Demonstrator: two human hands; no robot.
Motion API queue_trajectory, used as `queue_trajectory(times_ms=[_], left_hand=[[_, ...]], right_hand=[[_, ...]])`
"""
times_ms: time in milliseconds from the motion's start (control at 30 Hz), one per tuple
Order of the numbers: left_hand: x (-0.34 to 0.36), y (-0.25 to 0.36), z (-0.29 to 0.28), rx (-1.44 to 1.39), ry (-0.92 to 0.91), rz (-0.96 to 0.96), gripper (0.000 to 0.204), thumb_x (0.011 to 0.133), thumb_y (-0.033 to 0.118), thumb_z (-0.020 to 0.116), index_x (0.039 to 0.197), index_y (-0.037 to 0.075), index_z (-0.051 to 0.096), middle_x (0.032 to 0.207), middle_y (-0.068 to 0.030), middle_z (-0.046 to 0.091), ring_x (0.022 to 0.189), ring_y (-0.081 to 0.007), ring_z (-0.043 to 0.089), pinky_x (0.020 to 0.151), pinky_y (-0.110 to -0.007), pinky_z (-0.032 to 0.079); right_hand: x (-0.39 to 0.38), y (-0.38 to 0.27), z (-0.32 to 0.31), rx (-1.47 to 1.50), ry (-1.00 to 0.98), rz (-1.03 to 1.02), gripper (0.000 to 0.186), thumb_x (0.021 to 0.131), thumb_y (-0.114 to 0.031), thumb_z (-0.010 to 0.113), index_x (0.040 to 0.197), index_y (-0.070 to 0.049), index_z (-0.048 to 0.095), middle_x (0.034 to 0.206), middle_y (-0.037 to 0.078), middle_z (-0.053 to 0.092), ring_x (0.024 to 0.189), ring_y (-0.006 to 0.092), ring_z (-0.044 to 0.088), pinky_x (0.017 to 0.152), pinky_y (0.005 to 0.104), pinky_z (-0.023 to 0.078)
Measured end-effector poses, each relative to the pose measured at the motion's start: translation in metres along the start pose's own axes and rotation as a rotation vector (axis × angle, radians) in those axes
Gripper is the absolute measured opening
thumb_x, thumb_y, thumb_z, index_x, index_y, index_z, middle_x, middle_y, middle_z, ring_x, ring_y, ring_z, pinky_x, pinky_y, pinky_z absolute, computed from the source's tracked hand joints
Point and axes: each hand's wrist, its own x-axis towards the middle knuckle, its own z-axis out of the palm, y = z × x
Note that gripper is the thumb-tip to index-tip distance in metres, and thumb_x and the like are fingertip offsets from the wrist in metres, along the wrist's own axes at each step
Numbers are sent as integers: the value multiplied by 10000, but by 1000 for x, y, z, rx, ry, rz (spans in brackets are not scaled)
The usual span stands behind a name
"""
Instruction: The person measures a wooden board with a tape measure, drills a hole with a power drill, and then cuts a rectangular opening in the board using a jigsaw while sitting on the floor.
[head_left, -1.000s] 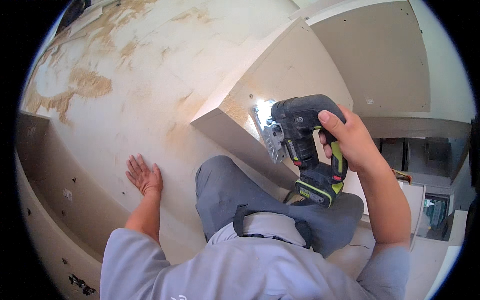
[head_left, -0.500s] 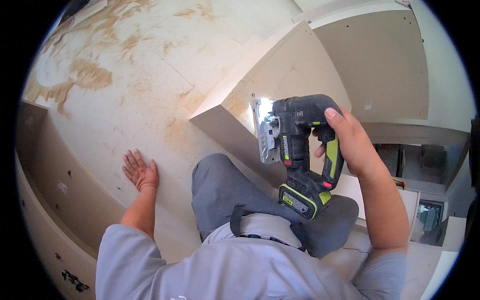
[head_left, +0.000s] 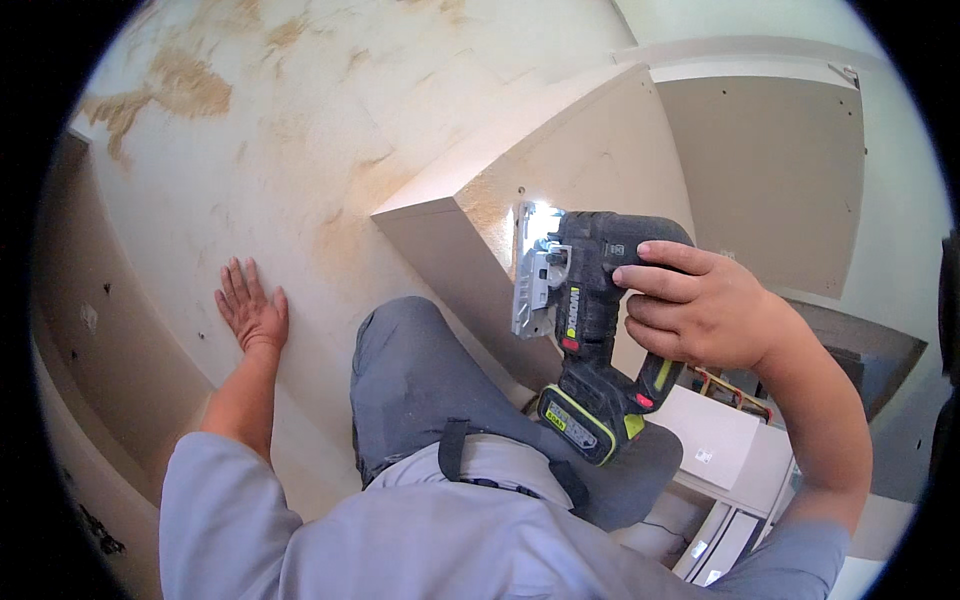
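Note:
My right hand (head_left: 690,300) is wrapped over the handle of a black and green cordless jigsaw (head_left: 600,290), with its fingers across the body. Its metal base plate (head_left: 530,295) is upright against a pale board box (head_left: 560,140) near the box's front corner, where a light glows and fine sawdust lies. Whether the blade is in the board I cannot tell. The battery hangs low over my grey-trousered legs (head_left: 420,370). My left hand (head_left: 252,315) lies flat on the dusty white surface (head_left: 260,160) left of my knee, fingers spread, holding nothing.
A long beige board (head_left: 120,330) with fittings runs along the left edge. A grey-beige panel (head_left: 760,160) is at the upper right. White boards (head_left: 705,440) and a cabinet lie at the lower right, by a thin cable. Patches of sawdust mark the white surface.
My right hand's fingers have shifted from around the rear grip to across the upper handle and body. The view has moved, and my left hand appears farther left and higher in it.

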Motion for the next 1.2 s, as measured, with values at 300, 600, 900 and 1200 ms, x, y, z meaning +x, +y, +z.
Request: queue_trajectory(times_ms=[300, 600, 900, 1200], left_hand=[[-3, 3, 1, 44, -26, -12, 892, 924, 465, 618, 1677, 202, 219, 1762, -80, 136, 1631, -277, 80, 1298, -515, 45], [-5, 7, -8, 57, -40, -16, 888, 921, 447, 622, 1674, 199, 221, 1763, -77, 127, 1632, -274, 70, 1297, -522, 39], [-10, 7, -7, 10, 36, 19, 878, 920, 421, 631, 1667, 184, 234, 1760, -83, 132, 1631, -283, 67, 1296, -533, 39], [-21, 8, -31, 42, -68, -19, 884, 907, 410, 646, 1661, 174, 248, 1756, -92, 145, 1630, -294, 68, 1299, -529, 38]], right_hand=[[-7, 17, 8, 68, 37, -136, 138, 717, -226, 653, 760, -96, 637, 822, 12, 692, 1063, 250, 589, 1080, 400, 501], [-11, 22, 10, 120, 94, -64, 142, 716, -235, 650, 761, -115, 588, 813, 14, 665, 1033, 246, 588, 1059, 411, 511], [-10, 23, 1, 230, 121, 51, 153, 719, -239, 660, 763, -129, 564, 846, 17, 651, 988, 247, 602, 1033, 443, 503], [-13, 22, -7, 315, 168, 194, 127, 720, -228, 664, 786, -144, 595, 864, 6, 651, 972, 239, 610, 1022, 451, 499]])
